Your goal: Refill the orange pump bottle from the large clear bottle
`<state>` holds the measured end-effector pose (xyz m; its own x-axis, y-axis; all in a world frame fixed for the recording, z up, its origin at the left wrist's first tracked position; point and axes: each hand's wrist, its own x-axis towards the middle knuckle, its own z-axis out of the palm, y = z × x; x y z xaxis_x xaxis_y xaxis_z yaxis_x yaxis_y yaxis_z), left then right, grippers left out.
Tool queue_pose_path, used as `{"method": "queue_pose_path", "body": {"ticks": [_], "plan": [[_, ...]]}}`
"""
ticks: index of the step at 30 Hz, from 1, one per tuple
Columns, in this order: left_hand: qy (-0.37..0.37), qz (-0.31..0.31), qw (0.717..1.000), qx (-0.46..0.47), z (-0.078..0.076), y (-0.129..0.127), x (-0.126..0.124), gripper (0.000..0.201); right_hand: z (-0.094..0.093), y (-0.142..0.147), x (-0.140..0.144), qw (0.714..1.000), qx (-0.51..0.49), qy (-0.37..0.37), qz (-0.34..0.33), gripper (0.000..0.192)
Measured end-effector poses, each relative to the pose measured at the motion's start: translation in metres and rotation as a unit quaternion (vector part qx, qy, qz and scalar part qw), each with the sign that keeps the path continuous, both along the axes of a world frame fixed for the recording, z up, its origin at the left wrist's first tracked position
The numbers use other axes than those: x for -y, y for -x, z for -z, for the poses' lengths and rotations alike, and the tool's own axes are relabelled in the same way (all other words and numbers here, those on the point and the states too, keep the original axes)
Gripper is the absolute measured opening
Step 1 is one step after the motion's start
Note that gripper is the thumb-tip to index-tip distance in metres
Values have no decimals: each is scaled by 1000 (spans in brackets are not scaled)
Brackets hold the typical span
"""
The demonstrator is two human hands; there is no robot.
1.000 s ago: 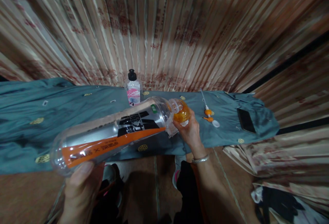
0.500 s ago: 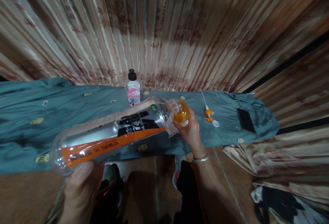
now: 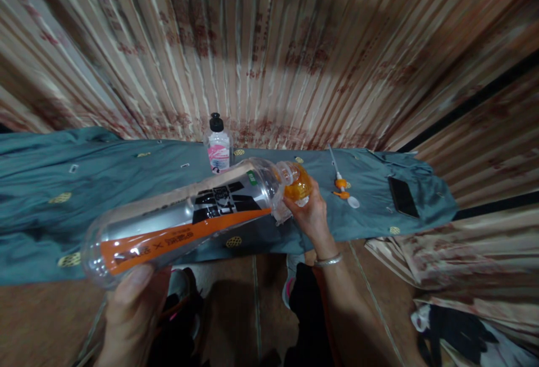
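My left hand [image 3: 137,299] grips the bottom end of a large clear plastic bottle [image 3: 185,215] with a silver, black and orange label. The bottle is tilted over, its neck pointing right. At that neck, my right hand [image 3: 309,207] is closed around a smaller bottle [image 3: 298,182] that looks amber; the mouths of the two meet or nearly so, and I cannot tell if they touch. Crumpled clear plastic [image 3: 281,210] hangs just under the large bottle's neck. Right of my right hand, an orange-and-white pump top [image 3: 341,184] with a long tube lies on the cloth.
A clear bottle with a black cap and pink label [image 3: 219,151] stands near the curtain [image 3: 261,64]. A black phone [image 3: 403,197] lies on the right part of the green cloth [image 3: 362,221]. Dark and white fabric [image 3: 463,333] is at the lower right.
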<state>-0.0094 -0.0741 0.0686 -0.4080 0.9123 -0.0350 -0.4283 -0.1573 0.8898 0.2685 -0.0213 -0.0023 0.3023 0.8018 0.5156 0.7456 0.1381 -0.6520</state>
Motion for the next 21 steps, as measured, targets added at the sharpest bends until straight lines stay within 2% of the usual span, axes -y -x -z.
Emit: {"method": "queue_pose_path", "body": {"ticks": [8,17,21], "plan": [[-17,0,1000,-15,0,0,-3,31,2,0,0,1000,-4,2,-3,68],[-15,1,1000,-3,1,0,-3,39,2,-1,0,1000,3,-8,0,68],[8,-5,1000,4,2,2,-1,49,1,0,0,1000,-1,1,5,65]]}}
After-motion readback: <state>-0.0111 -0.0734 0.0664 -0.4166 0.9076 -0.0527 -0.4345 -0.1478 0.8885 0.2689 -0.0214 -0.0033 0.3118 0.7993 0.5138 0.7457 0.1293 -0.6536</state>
